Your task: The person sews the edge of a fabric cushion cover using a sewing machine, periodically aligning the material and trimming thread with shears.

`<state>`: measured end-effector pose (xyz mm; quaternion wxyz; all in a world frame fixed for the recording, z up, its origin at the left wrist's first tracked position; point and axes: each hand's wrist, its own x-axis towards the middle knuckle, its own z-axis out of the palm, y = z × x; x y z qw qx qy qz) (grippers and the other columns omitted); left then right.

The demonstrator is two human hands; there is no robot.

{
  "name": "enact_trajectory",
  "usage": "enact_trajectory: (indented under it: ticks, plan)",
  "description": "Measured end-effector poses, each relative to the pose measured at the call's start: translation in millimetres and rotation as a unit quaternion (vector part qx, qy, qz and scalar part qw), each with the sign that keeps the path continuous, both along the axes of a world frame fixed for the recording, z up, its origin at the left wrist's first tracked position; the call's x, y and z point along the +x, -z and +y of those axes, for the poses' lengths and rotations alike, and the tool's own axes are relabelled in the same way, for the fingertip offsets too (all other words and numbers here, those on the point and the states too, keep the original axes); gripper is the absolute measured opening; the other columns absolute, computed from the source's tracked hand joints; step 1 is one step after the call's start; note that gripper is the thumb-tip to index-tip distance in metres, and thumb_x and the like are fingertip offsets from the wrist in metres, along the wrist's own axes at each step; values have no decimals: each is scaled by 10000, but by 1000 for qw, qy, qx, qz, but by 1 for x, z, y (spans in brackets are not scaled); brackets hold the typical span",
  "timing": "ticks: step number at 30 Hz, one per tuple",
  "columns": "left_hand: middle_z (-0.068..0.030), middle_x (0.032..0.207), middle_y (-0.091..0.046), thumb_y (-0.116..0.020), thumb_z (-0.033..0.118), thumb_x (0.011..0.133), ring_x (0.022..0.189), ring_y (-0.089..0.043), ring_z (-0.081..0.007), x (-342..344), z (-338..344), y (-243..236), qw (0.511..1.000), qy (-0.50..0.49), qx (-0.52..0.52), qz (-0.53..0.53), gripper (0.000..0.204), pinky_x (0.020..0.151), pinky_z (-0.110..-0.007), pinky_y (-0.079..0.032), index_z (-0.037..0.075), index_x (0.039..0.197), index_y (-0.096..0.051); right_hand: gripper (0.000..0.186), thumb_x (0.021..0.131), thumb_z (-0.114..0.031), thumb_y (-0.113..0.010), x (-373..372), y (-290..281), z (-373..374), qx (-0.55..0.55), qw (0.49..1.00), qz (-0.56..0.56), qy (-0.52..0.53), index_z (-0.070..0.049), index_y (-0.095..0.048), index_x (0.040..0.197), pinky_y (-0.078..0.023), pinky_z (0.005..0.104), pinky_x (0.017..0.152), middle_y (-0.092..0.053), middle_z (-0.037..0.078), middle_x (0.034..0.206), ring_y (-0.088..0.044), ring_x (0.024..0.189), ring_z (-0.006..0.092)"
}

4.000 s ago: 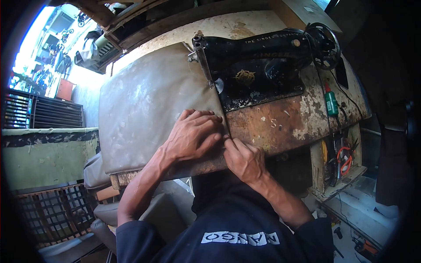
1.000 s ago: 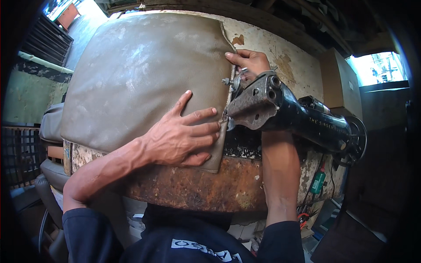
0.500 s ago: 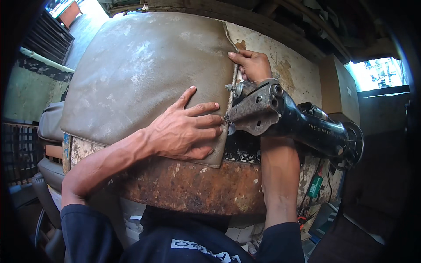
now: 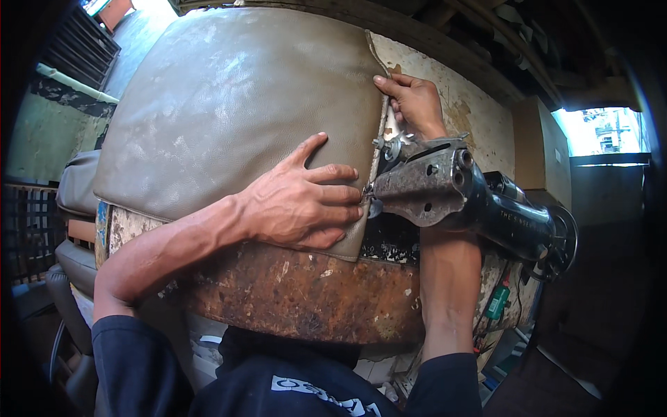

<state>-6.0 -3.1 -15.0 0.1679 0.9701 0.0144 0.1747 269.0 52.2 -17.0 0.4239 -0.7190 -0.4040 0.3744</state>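
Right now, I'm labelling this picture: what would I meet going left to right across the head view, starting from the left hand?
Left hand → right hand → bottle → box.

Sheet (image 4: pixel 236 111): taupe, whitish sheen in patches. Sewing machine (image 4: pixel 504 233): black; end plate (image 4: pixel 420 187) dull grey; lettering (image 4: pixel 522 220) pale gold. Tabletop (image 4: pixel 306 299): mottled rust-brown near edge, cream flecks. Bottle (image 4: pixel 497 304): green, red tip. Shirt (image 4: pixel 233 396): navy, white print. Box (image 4: pixel 531 149): tan.
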Motion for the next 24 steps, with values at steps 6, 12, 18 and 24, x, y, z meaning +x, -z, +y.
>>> enact_trajectory:
  ticks: [6, 12, 18, 24]
  plan:
    - [19, 1260, -687, -704, 383, 940, 1319, -569, -212, -1, 5, 6, 999, 41, 16, -28, 331, 1201, -690, -294, 214, 1220, -752, 586, 855, -240, -883, 3, 4, 4, 12, 1000, 8, -11, 111, -688, 1281, -418, 233, 478, -609, -4, 654, -519, 539, 51]
    - [18, 1236, -688, -719, 351, 923, 1271, -586, -204, -5, 10, 4, 998, 61, -4, -24, 311, 1204, -644, -325, 214, 1199, -760, 594, 864, -241, -875, -2, 6, 9, 25, 1000, 0, -12, 122, -674, 1290, -411, 234, 472, -602, -4, 651, -500, 525, 51]
    - [23, 1230, -690, -714, 334, 918, 1256, -592, -197, 3, 11, 2, 998, 59, -7, -20, 306, 1200, -637, -334, 222, 1199, -763, 589, 866, -236, -872, 6, 4, 12, 15, 1000, 15, -7, 116, -674, 1294, -412, 235, 466, -591, -8, 641, -499, 516, 55]
    - [14, 1226, -685, -709, 322, 918, 1233, -591, -205, 4, 19, 4, 998, 55, -5, -26, 286, 1179, -628, -354, 231, 1183, -767, 571, 889, -211, -867, 1, -1, 14, -1, 1000, 27, -11, 119, -655, 1304, -348, 181, 435, -583, -51, 691, -449, 531, 8]
